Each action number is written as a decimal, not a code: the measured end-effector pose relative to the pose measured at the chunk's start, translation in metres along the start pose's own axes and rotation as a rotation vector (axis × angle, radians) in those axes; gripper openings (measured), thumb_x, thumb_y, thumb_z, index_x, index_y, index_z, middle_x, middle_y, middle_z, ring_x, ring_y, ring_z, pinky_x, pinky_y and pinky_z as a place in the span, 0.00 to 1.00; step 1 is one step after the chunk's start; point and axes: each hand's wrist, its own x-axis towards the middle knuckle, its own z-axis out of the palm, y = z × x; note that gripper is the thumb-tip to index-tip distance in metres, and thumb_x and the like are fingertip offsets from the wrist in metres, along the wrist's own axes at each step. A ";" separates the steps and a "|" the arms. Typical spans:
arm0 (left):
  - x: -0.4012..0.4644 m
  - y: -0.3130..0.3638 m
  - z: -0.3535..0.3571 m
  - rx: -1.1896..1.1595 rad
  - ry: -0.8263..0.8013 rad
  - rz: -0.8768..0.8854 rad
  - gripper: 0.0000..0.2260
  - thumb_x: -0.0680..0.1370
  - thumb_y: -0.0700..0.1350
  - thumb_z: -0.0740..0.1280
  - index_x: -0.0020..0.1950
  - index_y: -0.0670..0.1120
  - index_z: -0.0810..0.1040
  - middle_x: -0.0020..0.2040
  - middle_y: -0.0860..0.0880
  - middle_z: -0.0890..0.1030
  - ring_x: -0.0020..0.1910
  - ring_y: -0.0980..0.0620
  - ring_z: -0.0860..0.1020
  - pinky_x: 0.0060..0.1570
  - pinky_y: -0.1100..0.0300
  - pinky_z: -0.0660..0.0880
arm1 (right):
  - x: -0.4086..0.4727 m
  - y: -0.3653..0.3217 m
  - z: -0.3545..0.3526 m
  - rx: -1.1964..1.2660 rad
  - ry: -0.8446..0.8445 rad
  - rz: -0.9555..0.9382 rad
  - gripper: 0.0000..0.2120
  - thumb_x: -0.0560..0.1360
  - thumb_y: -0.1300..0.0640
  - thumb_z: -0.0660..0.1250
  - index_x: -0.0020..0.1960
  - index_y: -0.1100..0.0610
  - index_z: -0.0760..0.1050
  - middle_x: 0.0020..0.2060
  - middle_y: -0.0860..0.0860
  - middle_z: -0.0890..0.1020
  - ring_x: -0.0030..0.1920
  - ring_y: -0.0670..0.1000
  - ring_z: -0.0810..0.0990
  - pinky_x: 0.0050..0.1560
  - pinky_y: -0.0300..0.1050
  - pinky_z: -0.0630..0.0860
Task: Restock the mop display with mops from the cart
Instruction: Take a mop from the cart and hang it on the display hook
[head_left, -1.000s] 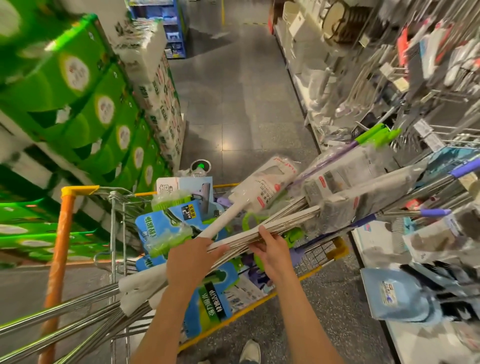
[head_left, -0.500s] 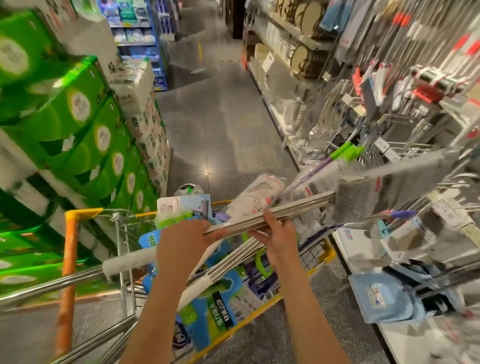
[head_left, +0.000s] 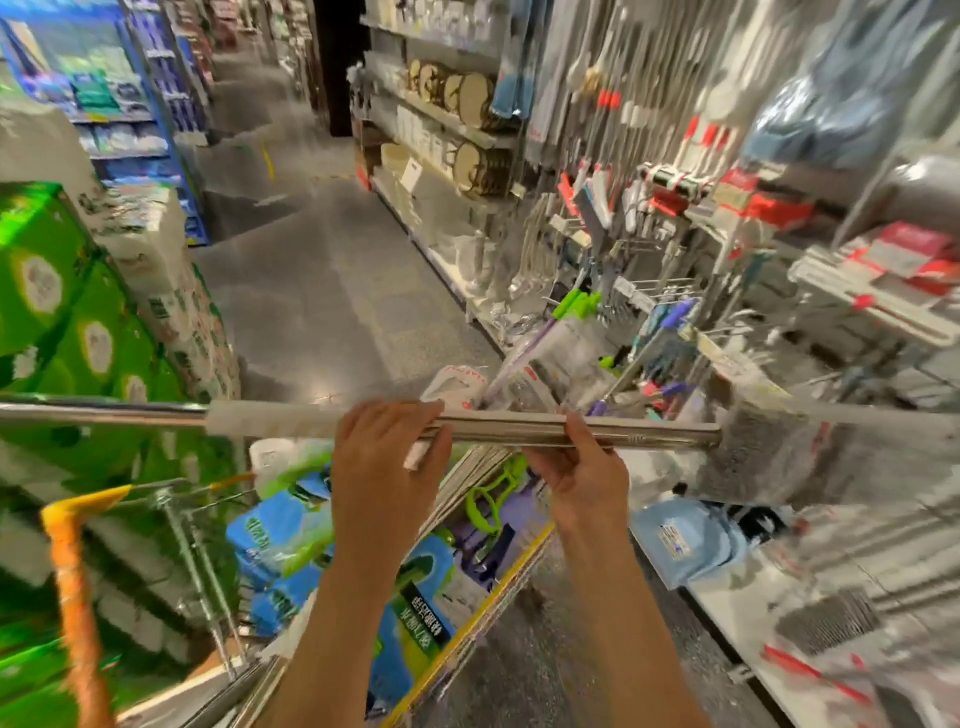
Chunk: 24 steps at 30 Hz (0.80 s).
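I hold one mop level across the view, above the cart. Its steel pole (head_left: 498, 431) has a white foam sleeve to the left and a grey wrapped mop head (head_left: 779, 457) at the right end. My left hand (head_left: 387, 467) grips the pole near the sleeve. My right hand (head_left: 587, 473) holds it from below, thumb over the top. Under my arms stands the wire cart (head_left: 187, 530), with more steel-handled mops (head_left: 467, 467) and blue-green packs in it. The mop display (head_left: 691, 223) with hanging mops fills the right side.
Stacked green and white cartons (head_left: 78, 332) line the left of the aisle. The cart's orange handle (head_left: 72, 587) is at lower left. A low white shelf (head_left: 779, 613) with blue mop pads runs along the right. The grey aisle floor (head_left: 322, 301) stretches ahead.
I have lifted one mop out of the bundle in the cart and brought it level. The view has tilted up toward the aisle and display.
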 end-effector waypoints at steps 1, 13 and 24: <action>-0.003 0.009 -0.002 -0.134 0.034 -0.063 0.09 0.78 0.44 0.68 0.51 0.41 0.85 0.48 0.50 0.84 0.51 0.52 0.81 0.65 0.55 0.69 | -0.005 -0.004 -0.007 0.029 0.023 -0.010 0.11 0.79 0.64 0.67 0.60 0.67 0.75 0.41 0.59 0.85 0.39 0.56 0.86 0.32 0.49 0.83; -0.021 0.088 0.001 -0.724 0.039 -0.366 0.13 0.78 0.56 0.66 0.43 0.52 0.86 0.33 0.59 0.82 0.31 0.61 0.78 0.36 0.69 0.73 | -0.049 -0.063 -0.086 0.168 0.173 -0.159 0.05 0.80 0.63 0.66 0.46 0.63 0.78 0.35 0.56 0.86 0.35 0.53 0.87 0.32 0.47 0.83; -0.059 0.179 0.054 -1.068 -0.418 -0.824 0.24 0.77 0.54 0.70 0.22 0.47 0.77 0.22 0.49 0.75 0.19 0.52 0.73 0.22 0.64 0.69 | -0.097 -0.116 -0.185 0.361 0.269 -0.156 0.07 0.80 0.62 0.66 0.46 0.65 0.77 0.34 0.58 0.86 0.34 0.53 0.87 0.29 0.47 0.82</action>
